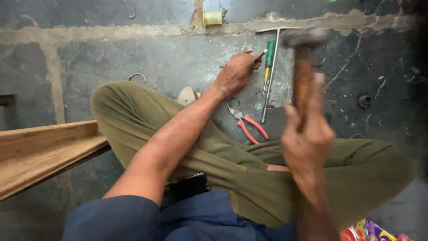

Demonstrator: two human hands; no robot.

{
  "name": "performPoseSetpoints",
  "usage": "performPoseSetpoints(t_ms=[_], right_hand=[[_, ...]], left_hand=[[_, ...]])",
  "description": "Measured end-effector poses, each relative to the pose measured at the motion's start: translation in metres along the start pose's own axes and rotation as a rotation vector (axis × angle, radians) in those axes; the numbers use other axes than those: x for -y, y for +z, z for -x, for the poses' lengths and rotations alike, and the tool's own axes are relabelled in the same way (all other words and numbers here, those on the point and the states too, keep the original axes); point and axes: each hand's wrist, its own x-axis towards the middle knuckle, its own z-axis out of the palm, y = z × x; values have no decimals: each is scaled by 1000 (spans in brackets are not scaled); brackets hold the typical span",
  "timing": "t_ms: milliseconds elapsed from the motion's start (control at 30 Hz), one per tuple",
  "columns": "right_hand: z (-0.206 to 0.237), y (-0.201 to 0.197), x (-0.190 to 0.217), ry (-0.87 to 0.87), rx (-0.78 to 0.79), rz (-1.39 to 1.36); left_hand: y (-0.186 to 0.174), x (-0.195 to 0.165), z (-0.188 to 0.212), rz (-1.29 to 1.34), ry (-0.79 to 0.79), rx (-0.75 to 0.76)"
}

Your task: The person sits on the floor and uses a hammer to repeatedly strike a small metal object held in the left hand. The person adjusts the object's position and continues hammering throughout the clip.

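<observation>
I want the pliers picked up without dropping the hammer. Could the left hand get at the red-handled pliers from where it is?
Probably yes: the left hand rests on the floor just beyond the red-handled pliers, which lie uncovered by the knee.

Dark grey concrete floor w/ pale cement seams, dusty & scratched. Long light-brown wooden plank lies at left, just above floor. Light is dim.

Bare floor left of screwdriver (pliers nearer)
</observation>
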Motion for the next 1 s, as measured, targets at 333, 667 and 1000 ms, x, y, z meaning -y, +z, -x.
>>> performPoseSetpoints(t_ms=[333,667,1000], right_hand=[[-7,24,-7,122,314,105],[16,35,-56,400,-121,-592],[30,60,-156,955,19,-1473]], left_hand=[[-1,3,-5,-42,82,-22],[-4,1,-14,286,-496,-285],[-57,25,-32,922,-540,-484]])
